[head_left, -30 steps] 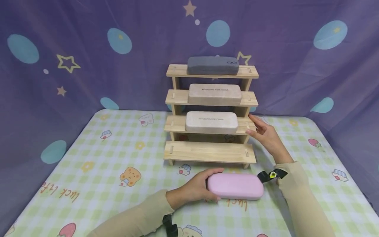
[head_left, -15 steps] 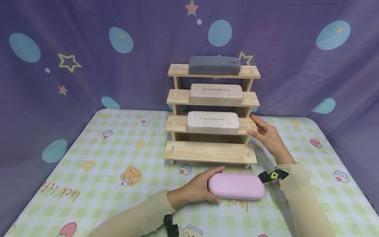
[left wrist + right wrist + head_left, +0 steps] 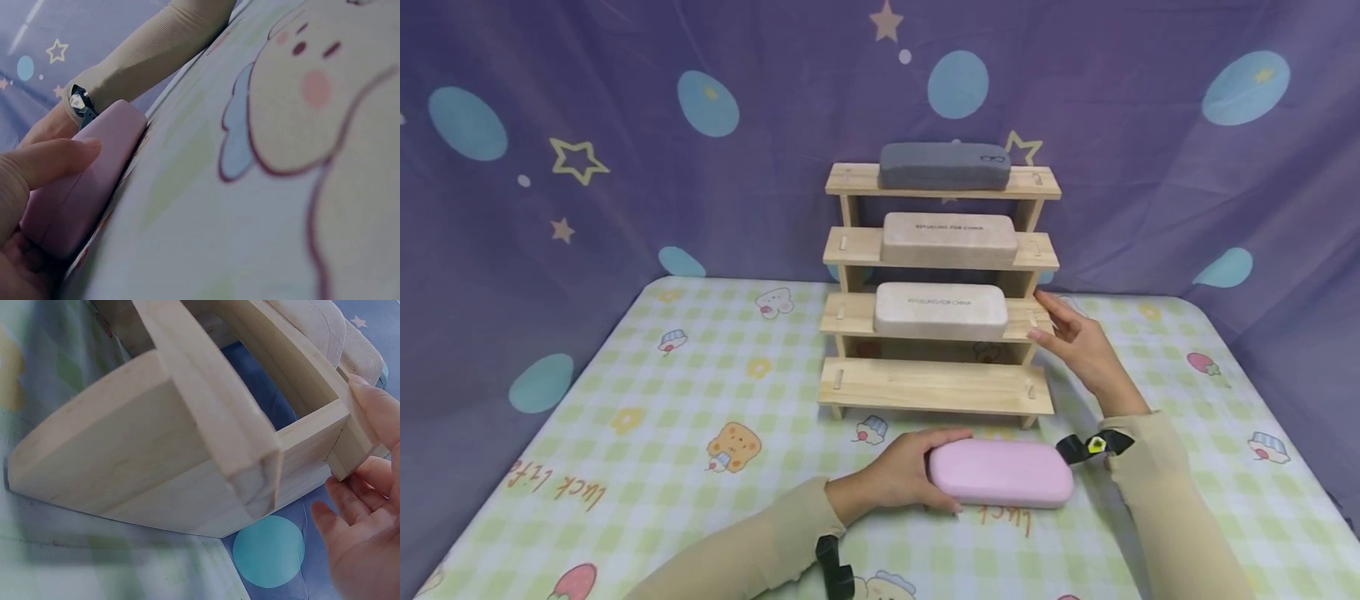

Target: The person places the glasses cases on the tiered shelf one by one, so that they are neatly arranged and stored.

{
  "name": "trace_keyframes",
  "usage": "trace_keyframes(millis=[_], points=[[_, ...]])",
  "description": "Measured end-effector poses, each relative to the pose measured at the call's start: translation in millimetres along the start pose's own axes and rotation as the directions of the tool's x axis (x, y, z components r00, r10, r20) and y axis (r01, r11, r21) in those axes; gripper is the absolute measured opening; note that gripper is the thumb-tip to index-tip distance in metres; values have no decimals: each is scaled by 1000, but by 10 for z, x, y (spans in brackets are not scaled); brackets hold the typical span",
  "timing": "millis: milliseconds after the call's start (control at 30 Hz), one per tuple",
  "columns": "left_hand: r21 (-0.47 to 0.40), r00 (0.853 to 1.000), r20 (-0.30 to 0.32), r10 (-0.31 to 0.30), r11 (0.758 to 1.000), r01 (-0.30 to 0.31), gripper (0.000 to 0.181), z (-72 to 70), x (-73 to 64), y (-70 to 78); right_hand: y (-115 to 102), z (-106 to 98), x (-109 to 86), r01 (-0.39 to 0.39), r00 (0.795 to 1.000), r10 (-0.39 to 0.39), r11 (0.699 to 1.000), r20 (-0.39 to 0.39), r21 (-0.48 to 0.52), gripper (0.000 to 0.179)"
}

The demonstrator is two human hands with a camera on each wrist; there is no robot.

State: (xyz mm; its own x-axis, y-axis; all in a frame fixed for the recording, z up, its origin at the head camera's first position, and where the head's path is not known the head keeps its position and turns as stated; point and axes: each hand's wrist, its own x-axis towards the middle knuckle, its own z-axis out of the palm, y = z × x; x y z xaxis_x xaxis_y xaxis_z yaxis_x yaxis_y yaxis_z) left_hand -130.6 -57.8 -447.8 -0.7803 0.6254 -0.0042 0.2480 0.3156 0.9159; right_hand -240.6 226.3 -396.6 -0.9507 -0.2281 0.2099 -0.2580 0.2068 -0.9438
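A pink glasses case (image 3: 1002, 473) lies on the table in front of a stepped wooden rack (image 3: 936, 385). My left hand (image 3: 901, 471) grips the case's left end, thumb on the near side and fingers at the far side. In the left wrist view the thumb lies along the pink case (image 3: 94, 181), while the other fingers are partly hidden. My right hand (image 3: 1078, 350) holds the right end of the rack's second step from the bottom. In the right wrist view that hand (image 3: 369, 512) has its thumb over the board's end and its fingers below.
A white glasses case (image 3: 940, 310) sits on the second step from the bottom, a beige glasses case (image 3: 949, 239) one step higher, and a grey-blue glasses case (image 3: 944, 166) on top. A checked cloth (image 3: 670, 467) covers the table; a purple curtain (image 3: 790, 125) hangs behind.
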Motion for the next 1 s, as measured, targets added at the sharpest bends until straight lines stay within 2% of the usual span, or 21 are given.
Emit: trace_keyframes(millis=[233, 500, 867, 1000], points=[[-40, 1000, -25, 4, 999, -5, 83, -3, -1, -2, -7, 11, -1, -3, 1000, 3, 1000, 5, 15, 65], [-38, 999, -35, 24, 999, -25, 78, -9, -7, -3, -17, 7, -11, -18, 1000, 18, 1000, -4, -6, 66], [28, 995, -59, 79, 997, -78, 75, -74, -19, 23, -9, 16, -10, -10, 1000, 10, 1000, 1, 7, 65], [56, 995, -45, 89, 995, -86, 76, -116, -25, 32, -3, 12, -9, -14, 1000, 14, 1000, 0, 2, 65]])
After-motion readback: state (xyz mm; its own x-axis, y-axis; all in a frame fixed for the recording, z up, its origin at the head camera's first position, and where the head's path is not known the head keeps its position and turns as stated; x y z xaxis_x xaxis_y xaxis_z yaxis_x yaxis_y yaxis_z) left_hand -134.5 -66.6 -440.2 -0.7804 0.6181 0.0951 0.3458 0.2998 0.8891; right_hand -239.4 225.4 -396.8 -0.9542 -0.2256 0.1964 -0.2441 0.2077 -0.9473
